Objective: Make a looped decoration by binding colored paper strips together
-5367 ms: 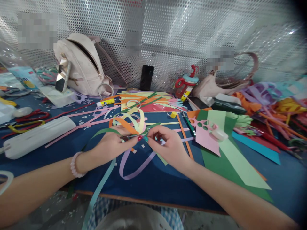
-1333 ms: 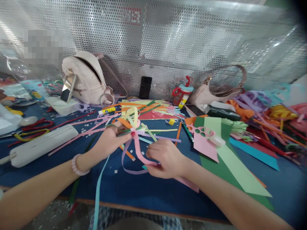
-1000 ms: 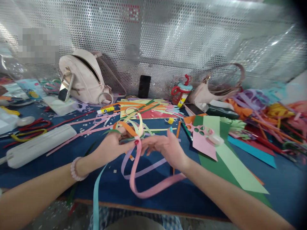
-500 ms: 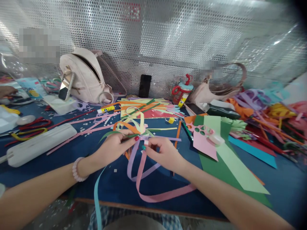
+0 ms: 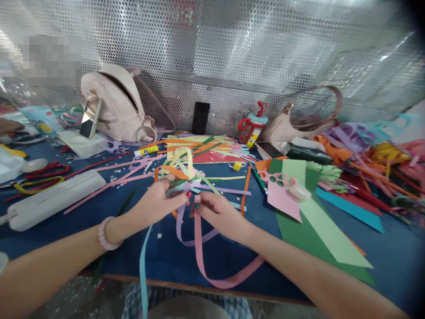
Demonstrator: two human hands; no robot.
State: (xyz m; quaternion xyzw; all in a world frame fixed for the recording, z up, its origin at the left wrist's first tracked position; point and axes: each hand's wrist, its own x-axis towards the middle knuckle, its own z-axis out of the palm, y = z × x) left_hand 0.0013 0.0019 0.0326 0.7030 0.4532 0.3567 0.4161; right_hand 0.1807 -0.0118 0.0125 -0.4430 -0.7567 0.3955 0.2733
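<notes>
Blue strip [image 5: 143,274] end past btm edge.

Your blue table [image 5: 381,248] holds 1 long white plastic case [image 5: 53,200], 1 pale pink backpack [image 5: 113,104], 1 big green paper sheet [image 5: 294,230] and thin coloured paper strips [image 5: 199,148].

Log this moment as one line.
left hand: pinching bundle of paper strips | right hand: fingers pinching pink strip beside bundle | table: blue, littered with paper

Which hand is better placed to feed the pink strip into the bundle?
Probably right: the right hand pinches the pink strip by the bundle; the left hand is taken up clamping that bundle.
</notes>
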